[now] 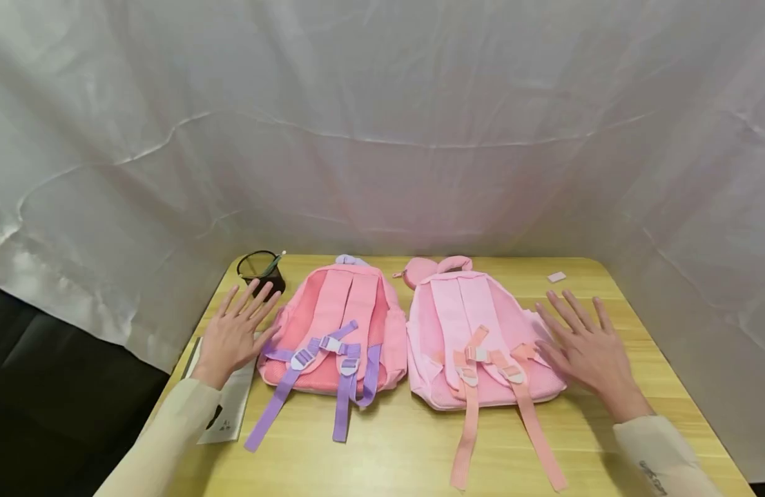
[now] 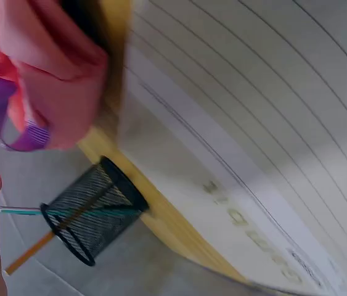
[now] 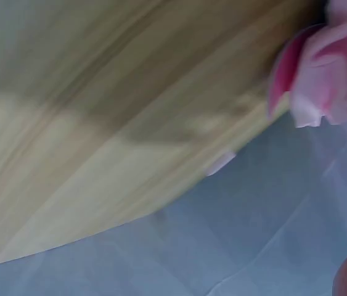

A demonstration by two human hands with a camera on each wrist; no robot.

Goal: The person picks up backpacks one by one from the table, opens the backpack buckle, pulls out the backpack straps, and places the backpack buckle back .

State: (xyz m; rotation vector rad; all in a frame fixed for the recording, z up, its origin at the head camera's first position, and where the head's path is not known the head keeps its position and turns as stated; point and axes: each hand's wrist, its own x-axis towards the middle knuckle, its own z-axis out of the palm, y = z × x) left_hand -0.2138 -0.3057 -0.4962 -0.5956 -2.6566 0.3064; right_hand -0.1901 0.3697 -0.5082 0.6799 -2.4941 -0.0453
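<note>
Two small backpacks lie side by side on the wooden table, straps facing up. The left one (image 1: pixel 348 293) is coral pink with purple webbing and white buckles. Paler pink with peach webbing, the right one (image 1: pixel 460 310) has a small round pink pouch (image 1: pixel 418 270) by its top handle. My left hand (image 1: pixel 233 338) is held with fingers spread beside the coral backpack, above a lined notebook (image 2: pixel 247 123). My right hand (image 1: pixel 587 352) hovers, fingers spread, by the pale backpack's right side. Neither hand holds anything.
A black mesh pen cup (image 2: pixel 96 209) with a few pens stands at the table's back left. Near the back right lies a small pale pink block (image 1: pixel 556 277), perhaps an eraser. Grey-white cloth (image 1: pixel 420 193) hangs behind and around the wooden table (image 1: pixel 389 455).
</note>
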